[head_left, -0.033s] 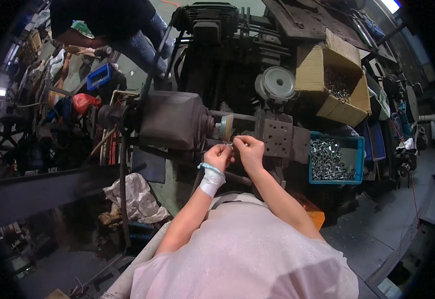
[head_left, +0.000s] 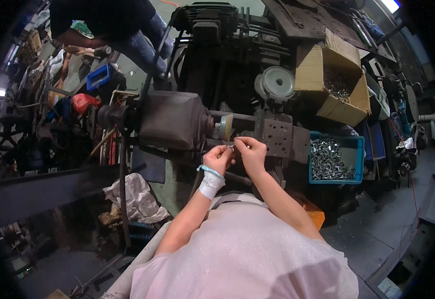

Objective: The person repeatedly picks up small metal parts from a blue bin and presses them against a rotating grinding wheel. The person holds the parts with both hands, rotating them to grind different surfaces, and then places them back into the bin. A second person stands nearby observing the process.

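Note:
My left hand (head_left: 217,158) is closed in a pinch, with a white wrap and a pale blue band round its wrist. Between its thumb and fingertips is a small shiny metal part (head_left: 231,146), mostly covered by the fingers. My right hand (head_left: 252,154) meets it from the right, its thumb and forefinger pinched at the same part. Just beyond the fingertips stands a round wheel (head_left: 226,127) with a yellowish rim, mounted on the shaft of a dark machine (head_left: 171,119). To its right lies a metal plate with several holes (head_left: 277,137).
A teal crate (head_left: 361,164) of shiny metal parts stands at the right. Behind it, an open cardboard box (head_left: 309,72) holds more small pieces. A grey disc (head_left: 279,82) sits beyond the plate. Another person (head_left: 138,47) stands at the far left. A crumpled pale sack (head_left: 135,197) lies left of me.
Both hands have shifted very slightly toward me, still pinched together at the small metal part. Nothing else has visibly moved.

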Demonstrator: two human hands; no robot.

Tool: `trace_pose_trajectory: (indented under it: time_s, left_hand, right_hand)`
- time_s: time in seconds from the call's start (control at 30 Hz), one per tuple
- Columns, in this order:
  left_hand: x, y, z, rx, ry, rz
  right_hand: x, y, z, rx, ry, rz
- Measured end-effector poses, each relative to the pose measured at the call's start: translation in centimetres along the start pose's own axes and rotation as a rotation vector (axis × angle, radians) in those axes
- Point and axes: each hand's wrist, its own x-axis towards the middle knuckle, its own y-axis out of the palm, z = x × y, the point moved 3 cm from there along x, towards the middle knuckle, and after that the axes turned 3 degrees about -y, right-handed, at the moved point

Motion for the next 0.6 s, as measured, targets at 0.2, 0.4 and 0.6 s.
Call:
trace_pose_trajectory:
  time_s: [0.2,0.4,0.6]
  left_hand:
    - [-3.9,1.1,-3.6,-0.043,0.218,0.125]
    - [-4.9,1.4,-4.5,-0.031,0.29,0.139]
    - [-5.0,1.1,-4.1,-0.046,0.272,0.154]
  right_hand:
    - [-2.7,-1.8,5.3,0.194,-0.173,0.148]
    - [-3.2,-2.0,7.3,0.121,-0.298,0.15]
    - [-3.2,-1.9,5.8,0.213,-0.165,0.134]
